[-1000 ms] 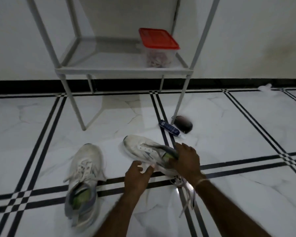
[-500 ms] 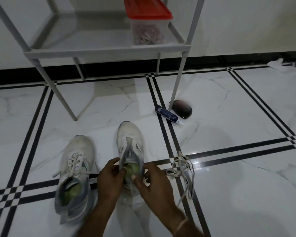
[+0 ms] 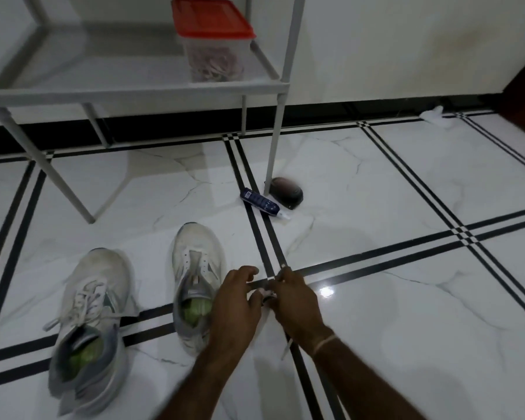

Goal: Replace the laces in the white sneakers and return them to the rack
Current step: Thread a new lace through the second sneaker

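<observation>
Right sneaker (image 3: 198,268) is lying unlaced, left sneaker (image 3: 88,301) is waiting laced, right hand (image 3: 297,304) is pinching the loose lace (image 3: 286,349); left hand's (image 3: 237,301) hold unclear.

Mostly white, with black stripes
The left sneaker (image 3: 94,301) and right sneaker (image 3: 196,256) are white with green insoles; floor (image 3: 376,298) veined white, black-striped; lid (image 3: 209,19) red; tube (image 3: 259,204) dark blue.

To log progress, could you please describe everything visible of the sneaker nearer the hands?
The white sneaker stands upright on the tiled floor, toe toward the rack. Fabric-like upper, slightly soiled; grey heel collar, green insole. Its eyelets look empty, tongue exposed. The left hand overlaps its heel side; contact is unclear.
</observation>
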The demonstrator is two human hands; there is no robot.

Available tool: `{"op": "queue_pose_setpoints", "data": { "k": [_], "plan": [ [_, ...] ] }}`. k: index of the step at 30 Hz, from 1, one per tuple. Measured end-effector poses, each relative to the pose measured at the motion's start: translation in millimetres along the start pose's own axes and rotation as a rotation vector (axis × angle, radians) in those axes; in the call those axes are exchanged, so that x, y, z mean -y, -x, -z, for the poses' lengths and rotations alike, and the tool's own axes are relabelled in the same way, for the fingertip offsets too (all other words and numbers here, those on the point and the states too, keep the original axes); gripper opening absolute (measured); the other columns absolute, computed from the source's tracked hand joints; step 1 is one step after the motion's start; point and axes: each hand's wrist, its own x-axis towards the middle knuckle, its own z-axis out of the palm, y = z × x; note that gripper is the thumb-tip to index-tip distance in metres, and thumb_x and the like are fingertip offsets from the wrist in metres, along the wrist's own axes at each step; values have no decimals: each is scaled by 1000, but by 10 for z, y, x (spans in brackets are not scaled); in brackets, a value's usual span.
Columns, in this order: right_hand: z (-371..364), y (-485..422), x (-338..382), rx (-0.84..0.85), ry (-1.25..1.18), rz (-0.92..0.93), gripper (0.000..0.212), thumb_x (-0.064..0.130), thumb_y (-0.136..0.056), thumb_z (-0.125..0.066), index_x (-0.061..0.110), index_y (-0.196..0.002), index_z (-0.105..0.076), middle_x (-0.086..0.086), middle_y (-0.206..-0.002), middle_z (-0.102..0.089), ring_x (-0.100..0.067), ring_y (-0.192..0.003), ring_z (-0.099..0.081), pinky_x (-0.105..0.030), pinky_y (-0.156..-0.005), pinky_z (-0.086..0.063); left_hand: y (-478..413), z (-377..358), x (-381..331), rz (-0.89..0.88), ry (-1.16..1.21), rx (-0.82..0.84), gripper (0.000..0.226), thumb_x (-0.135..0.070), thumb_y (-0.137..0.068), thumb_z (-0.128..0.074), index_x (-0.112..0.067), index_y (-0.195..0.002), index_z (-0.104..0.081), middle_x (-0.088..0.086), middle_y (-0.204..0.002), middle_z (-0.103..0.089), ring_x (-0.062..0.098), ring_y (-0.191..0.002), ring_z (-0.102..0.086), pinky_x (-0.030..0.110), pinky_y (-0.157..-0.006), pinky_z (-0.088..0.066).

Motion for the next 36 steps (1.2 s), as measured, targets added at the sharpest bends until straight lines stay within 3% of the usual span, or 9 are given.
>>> {"op": "queue_pose_setpoints", "data": {
  "k": [3,6,10,16,19,24,30,32,36],
  "plan": [
    [112,-85,-30,42,43,21,13,23,-97,-63,22,-101,-75,4,-113,-60,-17,-109,-54,-22,-75,-43,-96,-85,55,160,19,140,53,5,-90,-64,-22,-135,-54,-2,-128,-61,18,-120,-61,36,-102,-52],
    [428,-90,21,-63,-394,32,4,24,-94,-70,25,-91,-72,15,-95,-65,-5,-93,-57,-14,-75,-43,-149,-15,-18,137,194,399,69,-5,-93,-68,-28,-151,-38,-11,-145,-53,9,-130,-54,27,-105,-50],
    [1041,-148,138,-55,-1010,-86,15,15,-103,-57,6,-93,-63,-7,-80,-68,-17,-76,-65,-27,-71,-55,-270,220,-261,61,411,392,13,-24,-101,-61,-16,-105,-71,8,-95,-75,22,-95,-73,39,-89,-60],
    [1386,-223,8,-118,-1111,-136,22,23,-100,-64,2,-93,-66,4,-66,-52,-9,-61,-47,-22,-59,-45,-329,707,-437,157,609,207,35,-31,-102,-53,-5,-87,-69,6,-68,-65,18,-65,-62,30,-79,-53],
    [1414,-287,27,-229,-996,-172,20,23,-99,-66,6,-89,-70,7,-72,-63,2,-65,-53,-13,-60,-41,-420,949,-317,294,653,125,38,-43,-98,-58,-8,-84,-66,0,-56,-39,13,-47,-38,32,-63,-44],
    [1393,-277,242,-57,-1254,-250,16,14,-101,-58,12,-112,-70,-9,-80,-65,-13,-60,-46,-24,-53,-38,-307,1017,-154,182,278,146,33,-37,-97,-62,-17,-73,-72,-1,-63,-64,12,-60,-61,29,-62,-52],
    [1468,-261,805,138,-1813,-144,35,14,-108,-35,5,-134,-58,-12,-130,-69,-22,-115,-69,-38,-100,-57,-318,537,-524,102,405,315,27,-31,-105,-52,-18,-95,-74,-3,-95,-77,9,-94,-71,36,-91,-57],
    [1544,-241,820,148,-1771,-57,40,6,-107,-33,9,-143,-52,-7,-141,-63,-23,-130,-61,-44,-109,-49,-364,407,-608,130,374,371,23,-29,-105,-51,-25,-107,-74,-10,-112,-75,7,-107,-68,33,-99,-54],
    [1460,-301,714,-64,-1115,-54,41,5,-100,-59,19,-138,-62,6,-127,-72,-9,-116,-68,-37,-104,-54,-383,512,-636,268,466,-20,32,-38,-107,-42,-29,-97,-71,-8,-100,-74,15,-100,-68,34,-89,-55]
  ]
}}
